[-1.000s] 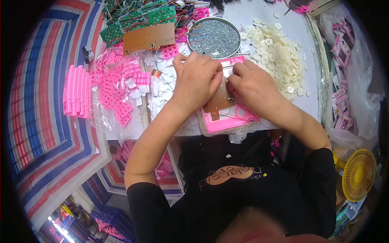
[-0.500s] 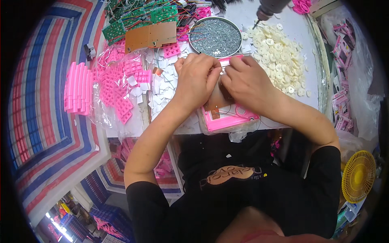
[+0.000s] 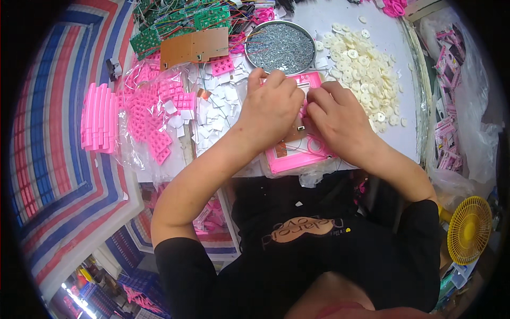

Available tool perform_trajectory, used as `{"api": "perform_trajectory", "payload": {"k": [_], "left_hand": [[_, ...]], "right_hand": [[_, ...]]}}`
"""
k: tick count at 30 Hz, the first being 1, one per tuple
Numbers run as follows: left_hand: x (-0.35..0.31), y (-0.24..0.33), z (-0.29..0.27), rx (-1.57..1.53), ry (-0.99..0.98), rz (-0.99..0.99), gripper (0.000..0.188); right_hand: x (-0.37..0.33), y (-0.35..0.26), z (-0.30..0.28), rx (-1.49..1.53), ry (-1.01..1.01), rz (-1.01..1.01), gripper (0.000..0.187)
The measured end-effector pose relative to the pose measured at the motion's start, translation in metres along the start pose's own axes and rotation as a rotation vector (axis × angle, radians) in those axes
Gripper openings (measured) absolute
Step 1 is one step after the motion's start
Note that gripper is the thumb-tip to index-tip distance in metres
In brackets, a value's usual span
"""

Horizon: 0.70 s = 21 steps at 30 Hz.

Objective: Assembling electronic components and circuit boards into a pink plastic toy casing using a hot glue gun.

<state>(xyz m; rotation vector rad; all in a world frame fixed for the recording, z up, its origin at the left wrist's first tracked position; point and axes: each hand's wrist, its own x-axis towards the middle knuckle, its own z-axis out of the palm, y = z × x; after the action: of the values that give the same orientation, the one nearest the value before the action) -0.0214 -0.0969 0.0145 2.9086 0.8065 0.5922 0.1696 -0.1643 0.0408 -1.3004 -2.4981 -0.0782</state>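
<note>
Though hands (image 3: 272, 106) partly hide it, the rectangular frame (image 3: 302, 164) seems plastic.

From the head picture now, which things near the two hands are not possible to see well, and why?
Head view, all items:
1. What the left hand holds, if anything: hidden by its own curled fingers.
2. The same for the right hand: its fingers hide their tips.
3. Brown board under the hands: partly covered by the left hand.
4. Pile of green circuit boards: cut off by the top edge.
5. Metal pieces: too small and crowded to count.
</note>
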Motion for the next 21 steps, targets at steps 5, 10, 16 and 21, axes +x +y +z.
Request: {"api": "perform_trajectory", "payload": {"k": [5,10,16,21], "left_hand": [[0.004,-0.001,-0.002,-0.099,-0.075,-0.034,0.008],[0.032,-0.006,-0.012,-0.142,-0.230,-0.279,0.012],[0.060,-0.029,-0.021,-0.250,-0.586,-0.318,0.021],[0.054,-0.032,-0.024,-0.284,-0.502,-0.292,0.017]], "right_hand": [[0.001,0.000,-0.008,0.031,-0.059,0.009,0.015],[-0.001,0.009,0.008,0.227,-0.058,0.108,0.016],[0.004,0.017,0.029,0.338,0.224,0.176,0.015],[0.008,0.024,0.027,0.354,0.169,0.171,0.016]]}}
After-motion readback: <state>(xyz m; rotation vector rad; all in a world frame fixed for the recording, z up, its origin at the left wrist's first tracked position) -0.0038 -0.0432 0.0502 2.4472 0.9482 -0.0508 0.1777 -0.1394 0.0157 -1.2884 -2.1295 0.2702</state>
